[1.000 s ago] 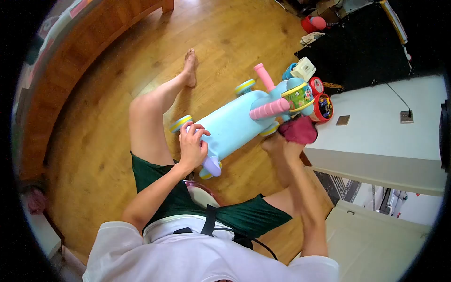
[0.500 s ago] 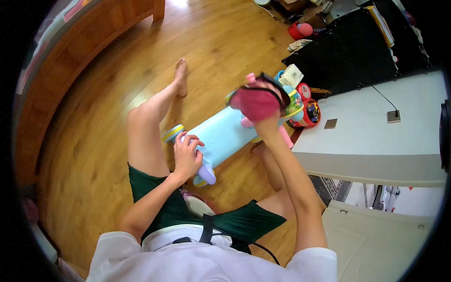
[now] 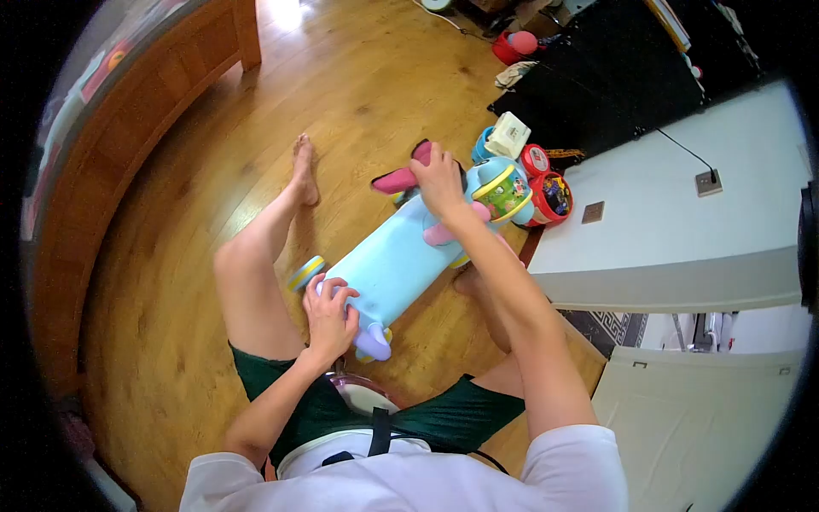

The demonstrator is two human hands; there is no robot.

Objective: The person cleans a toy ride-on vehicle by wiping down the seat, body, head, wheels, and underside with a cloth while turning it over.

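Observation:
A light blue ride-on toy with pink handles and yellow-striped wheels stands on the floor between my legs. My left hand rests on the toy's rear end by the purple part, its fingers spread and curved. Over the toy's front, near the far handle, my right hand has its fingers wrapped round a dark pink cloth item with black edges. Part of this item is hidden behind the fingers.
Beyond the toy's front are red tubs of small things and a white box. A wooden bed frame curves along the left. A white wall with sockets is at the right. My bare foot lies left of the toy.
My right hand has gone from the toy's right side, across its front, to the far handle with the pink item. My left hand stays at the rear. The view has shifted slightly.

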